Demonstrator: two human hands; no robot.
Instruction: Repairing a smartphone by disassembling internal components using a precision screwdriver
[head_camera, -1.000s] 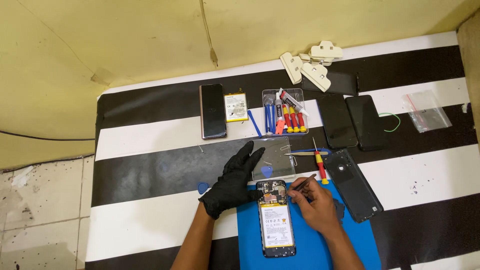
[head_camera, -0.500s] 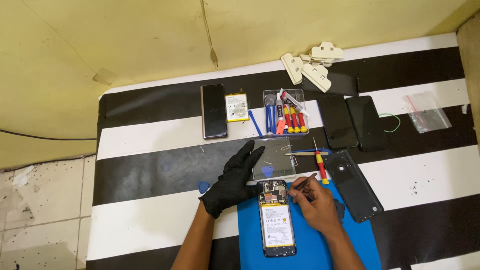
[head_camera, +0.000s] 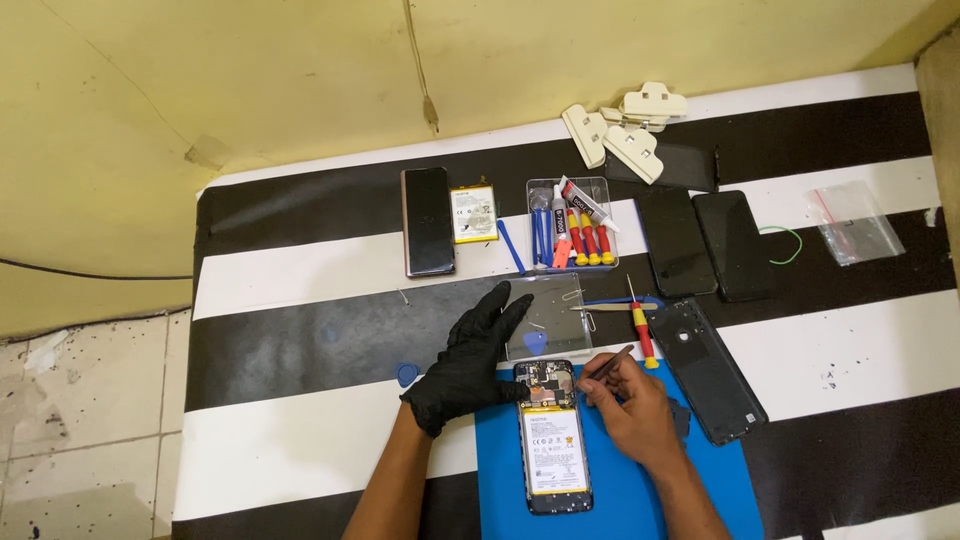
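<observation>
An opened phone (head_camera: 552, 440), back off, with its battery and circuit board showing, lies on a blue mat (head_camera: 640, 490). My left hand (head_camera: 470, 360) wears a black glove and rests flat on the striped table, fingers spread, its edge against the phone's top left corner. My right hand (head_camera: 630, 410) is bare and pinches a thin dark tool (head_camera: 607, 363) whose tip sits at the phone's top right edge.
A clear tray (head_camera: 548, 318) with a blue pick sits just beyond the phone. A red-yellow screwdriver (head_camera: 640, 325), a black back cover (head_camera: 705, 368), two dark phones (head_camera: 700, 243), a tool box (head_camera: 573, 225), a spare battery (head_camera: 473, 213), white clamps (head_camera: 625, 125) and a plastic bag (head_camera: 855, 222) lie around.
</observation>
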